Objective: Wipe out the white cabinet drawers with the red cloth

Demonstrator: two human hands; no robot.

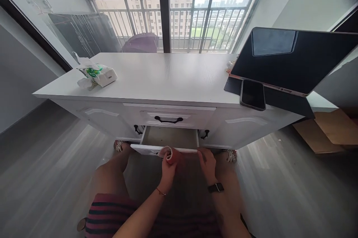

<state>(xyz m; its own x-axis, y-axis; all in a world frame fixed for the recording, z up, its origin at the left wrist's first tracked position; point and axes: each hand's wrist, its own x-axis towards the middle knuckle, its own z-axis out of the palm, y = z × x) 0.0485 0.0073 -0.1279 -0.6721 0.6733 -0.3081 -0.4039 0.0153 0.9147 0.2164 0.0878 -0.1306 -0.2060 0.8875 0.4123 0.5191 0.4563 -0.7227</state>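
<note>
My left hand (168, 169) is wrapped round a roll of red tape (170, 156) with a pale core, held against the front of a pulled-out drawer (165, 135). From the roll a blurred red strip (184, 151) stretches right along the drawer front's top edge. At that edge's right corner, my right hand (207, 161) has its fingers closed together where the strip ends. Its fingertips touch the drawer front, and a dark watch (216, 187) is on the wrist. Part of the drawer's handle is hidden behind my left hand.
Above the drawer is a white cabinet top (167, 77). It bears a tissue pack (102, 75) at left, and a laptop (291, 60) and phone (253, 95) at right. A closed upper drawer has a black handle (168, 119). An open cardboard box (324, 133) stands right.
</note>
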